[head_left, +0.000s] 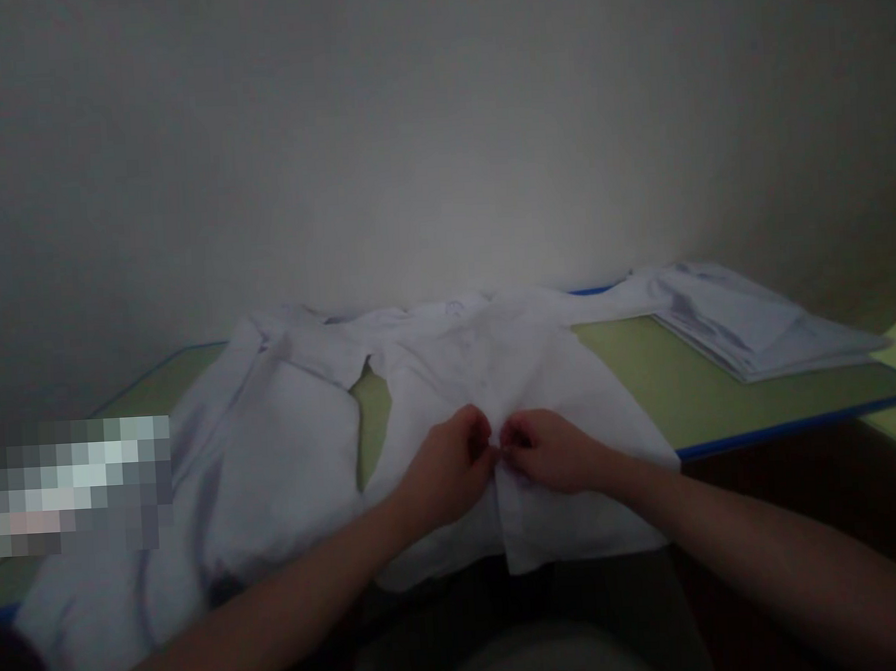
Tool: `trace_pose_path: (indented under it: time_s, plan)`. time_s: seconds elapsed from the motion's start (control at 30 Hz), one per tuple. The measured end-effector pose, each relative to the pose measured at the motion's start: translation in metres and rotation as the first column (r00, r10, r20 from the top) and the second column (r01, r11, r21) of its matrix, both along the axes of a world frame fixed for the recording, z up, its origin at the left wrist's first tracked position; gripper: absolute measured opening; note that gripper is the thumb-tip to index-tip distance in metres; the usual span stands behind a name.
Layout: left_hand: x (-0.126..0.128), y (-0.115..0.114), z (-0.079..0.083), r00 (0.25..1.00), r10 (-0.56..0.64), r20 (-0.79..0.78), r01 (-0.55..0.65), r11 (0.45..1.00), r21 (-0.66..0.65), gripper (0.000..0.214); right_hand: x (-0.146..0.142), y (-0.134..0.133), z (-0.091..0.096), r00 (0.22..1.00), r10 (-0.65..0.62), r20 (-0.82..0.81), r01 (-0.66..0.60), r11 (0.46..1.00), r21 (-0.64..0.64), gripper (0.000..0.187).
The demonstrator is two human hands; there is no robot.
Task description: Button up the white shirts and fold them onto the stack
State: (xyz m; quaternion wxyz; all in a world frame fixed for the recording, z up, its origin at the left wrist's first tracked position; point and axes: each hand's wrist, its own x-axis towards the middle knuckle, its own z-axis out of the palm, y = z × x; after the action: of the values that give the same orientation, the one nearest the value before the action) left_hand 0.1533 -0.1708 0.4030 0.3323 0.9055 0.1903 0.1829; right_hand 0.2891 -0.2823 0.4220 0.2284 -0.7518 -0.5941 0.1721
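A white shirt lies spread on a green table, its front facing up and its hem hanging over the near edge. My left hand and my right hand meet at the middle front opening of the shirt. Both hands are closed in a pinch on the two front edges, fingertips almost touching. What lies between the fingertips is too small and dim to make out.
Another white garment lies crumpled on the left of the table. A folded stack of white cloth sits at the back right. The table has a blue rim. A plain wall stands behind. The scene is dim.
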Motion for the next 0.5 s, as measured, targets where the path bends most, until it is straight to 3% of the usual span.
trace_pose_path:
  time_s: [0.1, 0.17, 0.27, 0.37, 0.5]
  plan:
    - [-0.005, -0.001, 0.007, 0.994, -0.057, -0.098, 0.059, 0.998, 0.02, 0.016, 0.003, -0.005, 0.002, 0.98, 0.144, 0.135, -0.149, 0.988, 0.028, 0.014]
    - [-0.01, 0.001, 0.01, 0.987, -0.065, -0.149, 0.081, 0.991, 0.103, 0.017, 0.009, -0.012, 0.003, 0.937, 0.245, 0.249, -0.268, 0.961, 0.063, 0.018]
    - [-0.024, 0.01, 0.014, 0.992, -0.026, -0.126, 0.061, 0.958, 0.279, 0.031, 0.023, -0.029, 0.0, 0.911, 0.202, 0.359, -0.254, 0.962, 0.104, 0.053]
    - [-0.044, 0.021, 0.015, 0.986, -0.035, -0.163, 0.085, 0.947, 0.31, 0.056, 0.035, -0.05, -0.004, 0.905, 0.195, 0.379, -0.205, 0.979, -0.014, 0.082]
    - [-0.08, 0.03, 0.016, 0.948, -0.118, -0.295, 0.183, 0.961, 0.205, 0.06, 0.036, -0.077, -0.001, 0.896, 0.309, 0.32, -0.269, 0.949, -0.164, 0.088]
